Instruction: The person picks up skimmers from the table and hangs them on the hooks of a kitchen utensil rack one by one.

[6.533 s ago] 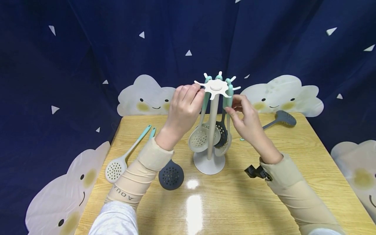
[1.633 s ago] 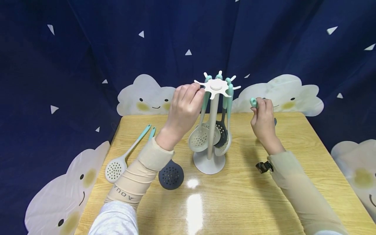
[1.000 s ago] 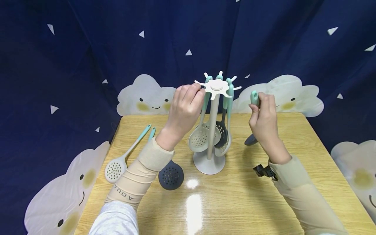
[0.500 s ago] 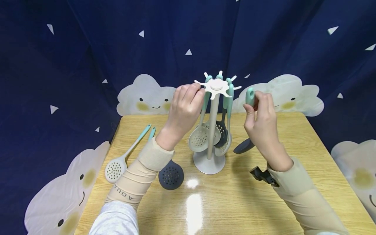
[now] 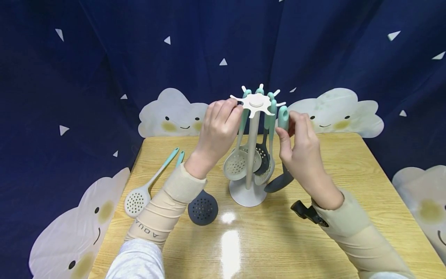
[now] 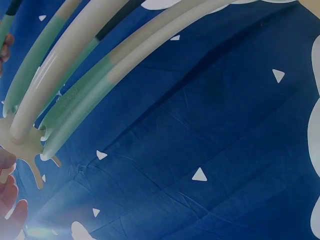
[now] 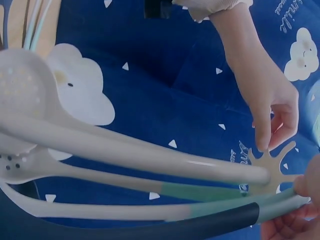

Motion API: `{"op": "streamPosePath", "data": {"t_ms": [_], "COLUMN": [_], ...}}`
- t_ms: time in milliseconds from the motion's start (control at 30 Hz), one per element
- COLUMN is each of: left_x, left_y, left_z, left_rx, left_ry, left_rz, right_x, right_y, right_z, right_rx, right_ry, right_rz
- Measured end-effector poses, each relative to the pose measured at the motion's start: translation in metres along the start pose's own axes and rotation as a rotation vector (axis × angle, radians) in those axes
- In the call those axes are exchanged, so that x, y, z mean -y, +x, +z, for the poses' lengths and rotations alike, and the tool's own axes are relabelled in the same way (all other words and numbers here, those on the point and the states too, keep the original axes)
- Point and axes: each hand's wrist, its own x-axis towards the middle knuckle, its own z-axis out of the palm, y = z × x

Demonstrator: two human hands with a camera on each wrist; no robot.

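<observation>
My left hand pinches one arm of the white utensil stand at its star-shaped top. Between thumb and fingers, my right hand grips the mint handle of a dark grey slotted turner; its head hangs low beside the stand's base, seen nearly edge-on. The handle's holed end is just right of the stand's arms. Several mint-handled utensils hang on the stand, among them a pale perforated spoon and a dark perforated one. In the right wrist view, the turner's dark neck runs alongside the hung handles.
Left on the wooden table lie a pale skimmer and a dark skimmer, the latter partly under my left forearm. A blue curtain with cloud prints rises behind the table.
My right hand has left a hung handle, taken the slotted turner up from the table's right side, and brought it leftward beside the stand. The left hand has stayed put.
</observation>
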Motion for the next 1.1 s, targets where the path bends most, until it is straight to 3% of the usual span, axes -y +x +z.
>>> {"op": "streamPosePath", "data": {"t_ms": [533,1100], "left_x": [0.0,0.0], "left_y": [0.0,0.0], "left_z": [0.0,0.0], "left_rx": [0.001,0.007], "left_ry": [-0.007,-0.007], "left_rz": [-0.003,-0.005], "right_x": [0.007,0.002], "right_y": [0.0,-0.001], "right_z": [0.008,0.018], "right_rx": [0.031,0.074], "right_ry": [0.026,-0.024], "right_rz": [-0.009,0.009]}}
